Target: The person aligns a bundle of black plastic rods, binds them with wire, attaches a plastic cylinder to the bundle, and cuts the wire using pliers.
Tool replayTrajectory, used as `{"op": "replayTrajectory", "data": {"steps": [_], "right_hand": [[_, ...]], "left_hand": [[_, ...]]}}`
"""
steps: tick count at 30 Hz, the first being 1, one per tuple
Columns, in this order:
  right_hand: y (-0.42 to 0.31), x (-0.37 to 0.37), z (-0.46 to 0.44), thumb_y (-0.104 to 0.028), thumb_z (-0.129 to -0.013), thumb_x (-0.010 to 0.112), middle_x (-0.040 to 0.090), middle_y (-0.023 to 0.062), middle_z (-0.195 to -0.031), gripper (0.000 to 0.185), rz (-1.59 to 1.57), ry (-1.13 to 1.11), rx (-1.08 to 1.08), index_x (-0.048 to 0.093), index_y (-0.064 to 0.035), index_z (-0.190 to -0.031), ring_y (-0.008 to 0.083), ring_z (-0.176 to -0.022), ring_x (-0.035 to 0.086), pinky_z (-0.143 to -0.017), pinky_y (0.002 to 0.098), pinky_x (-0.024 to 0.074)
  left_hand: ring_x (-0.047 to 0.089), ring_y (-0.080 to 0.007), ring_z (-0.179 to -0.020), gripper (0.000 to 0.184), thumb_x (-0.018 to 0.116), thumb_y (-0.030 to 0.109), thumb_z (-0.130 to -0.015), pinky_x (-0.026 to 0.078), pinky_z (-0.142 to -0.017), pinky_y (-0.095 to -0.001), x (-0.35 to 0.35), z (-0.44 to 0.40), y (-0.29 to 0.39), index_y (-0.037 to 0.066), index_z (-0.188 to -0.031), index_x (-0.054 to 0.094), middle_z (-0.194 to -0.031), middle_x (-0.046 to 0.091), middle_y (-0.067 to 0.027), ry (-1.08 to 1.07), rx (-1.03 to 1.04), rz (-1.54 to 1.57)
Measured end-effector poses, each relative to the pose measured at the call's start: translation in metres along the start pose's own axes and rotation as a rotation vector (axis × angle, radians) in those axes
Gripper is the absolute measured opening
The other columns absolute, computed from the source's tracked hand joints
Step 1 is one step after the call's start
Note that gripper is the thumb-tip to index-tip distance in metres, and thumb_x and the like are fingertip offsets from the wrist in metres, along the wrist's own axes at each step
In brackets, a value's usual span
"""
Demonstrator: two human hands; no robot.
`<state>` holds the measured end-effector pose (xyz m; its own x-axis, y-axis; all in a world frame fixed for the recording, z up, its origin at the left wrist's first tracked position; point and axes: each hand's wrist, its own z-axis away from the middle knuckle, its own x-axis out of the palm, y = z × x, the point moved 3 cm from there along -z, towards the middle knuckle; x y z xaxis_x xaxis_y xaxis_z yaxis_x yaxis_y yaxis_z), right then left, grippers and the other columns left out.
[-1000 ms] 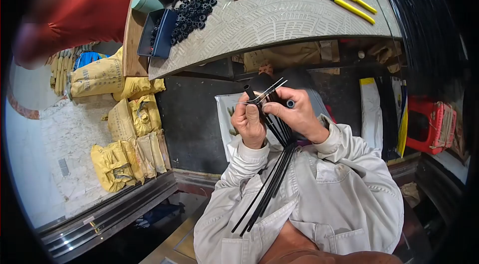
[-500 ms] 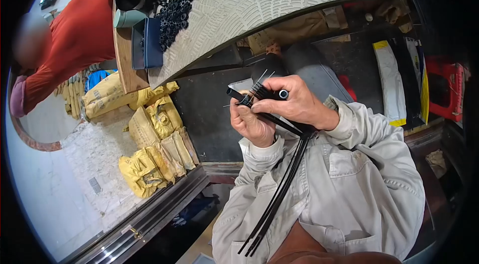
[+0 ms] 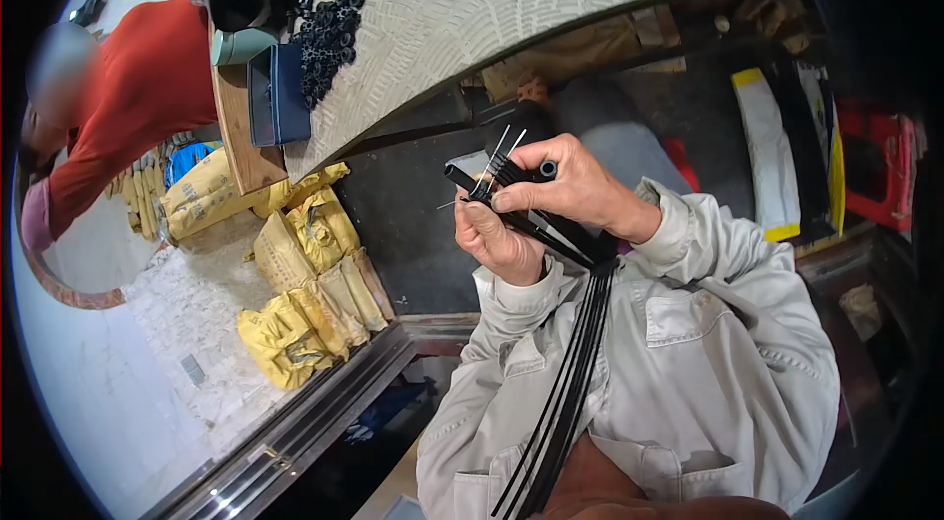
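1. I see the black rods [image 3: 582,353] run down over the jacket [image 3: 678,323], tips between my hands.
2. My left hand [image 3: 500,243] pinches their dark joint; my right hand [image 3: 580,194] pinches the rods beside it.
3. Dark floor [image 3: 413,215] leaves a gap before the tabletop's [image 3: 442,38] curved edge.
4. The blue bin [image 3: 288,92] sits at its left corner.

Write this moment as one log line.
left hand: holds black tube; right hand: holds black rods; table: small black parts, blue box; floor: yellow bags

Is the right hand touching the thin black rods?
Touching: the head view shows the right hand with its thumb and fingers closed on the thin black rods near their upper ends.
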<state>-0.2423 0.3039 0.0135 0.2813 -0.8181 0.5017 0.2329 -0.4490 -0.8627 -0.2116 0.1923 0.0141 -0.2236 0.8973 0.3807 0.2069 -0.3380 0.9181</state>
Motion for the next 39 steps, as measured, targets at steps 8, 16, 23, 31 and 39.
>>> {"op": "replayTrajectory", "data": {"steps": [8, 16, 23, 31, 39], "right_hand": [[-0.031, -0.037, 0.005, -0.014, -0.081, 0.06, 0.05, -0.0008, -0.076, 0.021, 0.138, 0.436, -0.23, 0.056, -0.0022, -0.098, 0.0049, -0.061, 0.044, -0.057, 0.0194, 0.0368], [-0.129, -0.012, -0.045, -0.038, -0.091, 0.048, 0.061, -0.0022, -0.072, 0.04, 0.508, -0.159, -0.024, 0.057, -0.0029, -0.106, 0.0011, -0.051, 0.045, -0.043, 0.0145, 0.0338], [-0.101, -0.007, -0.064, -0.025, -0.077, 0.068, 0.064, 0.0024, -0.076, 0.053, 0.361, -0.354, 0.206, 0.048, -0.0057, -0.121, 0.0013, -0.053, 0.048, -0.047, 0.0141, 0.0374], [-0.093, -0.013, -0.064, -0.019, -0.078, 0.069, 0.063, 0.0074, -0.092, 0.055, 0.206, -0.372, 0.224, 0.045, -0.0031, -0.124, 0.0093, -0.08, 0.059, -0.072, 0.0217, 0.0479], [-0.09, -0.022, -0.067, -0.012, -0.081, 0.066, 0.06, 0.0089, -0.102, 0.051, 0.217, -0.382, 0.131, 0.045, -0.0032, -0.126, 0.0122, -0.092, 0.058, -0.082, 0.0251, 0.0481]], "left_hand": [[0.058, -0.017, -0.097, 0.03, 0.062, 0.005, -0.083, 0.043, -0.091, -0.0293, 0.002, -0.011, -0.011, -0.004, -0.111, 0.058, -0.108, 0.061, -0.0139, 0.0, -0.15, 0.238], [0.061, -0.015, -0.093, 0.025, 0.057, -0.003, -0.083, 0.046, -0.087, -0.0256, 0.028, -0.006, -0.004, -0.001, -0.108, 0.06, -0.104, 0.063, -0.0129, -0.11, -0.462, 0.562], [0.061, -0.0148, -0.087, 0.02, 0.061, 0.0, -0.08, 0.048, -0.081, -0.0283, 0.023, -0.006, -0.002, 0.002, -0.1, 0.061, -0.096, 0.064, -0.0079, -0.107, -0.499, 0.536], [0.06, -0.0106, -0.084, 0.022, 0.059, 0.0, -0.082, 0.047, -0.077, -0.0219, 0.026, -0.011, 0.001, -0.003, -0.104, 0.059, -0.095, 0.064, -0.0079, -0.071, -0.506, 0.508], [0.06, -0.0117, -0.084, 0.025, 0.061, 0.001, -0.082, 0.047, -0.079, -0.0226, 0.026, -0.012, -0.002, -0.002, -0.106, 0.058, -0.095, 0.064, -0.0081, -0.047, -0.461, 0.476]]}}
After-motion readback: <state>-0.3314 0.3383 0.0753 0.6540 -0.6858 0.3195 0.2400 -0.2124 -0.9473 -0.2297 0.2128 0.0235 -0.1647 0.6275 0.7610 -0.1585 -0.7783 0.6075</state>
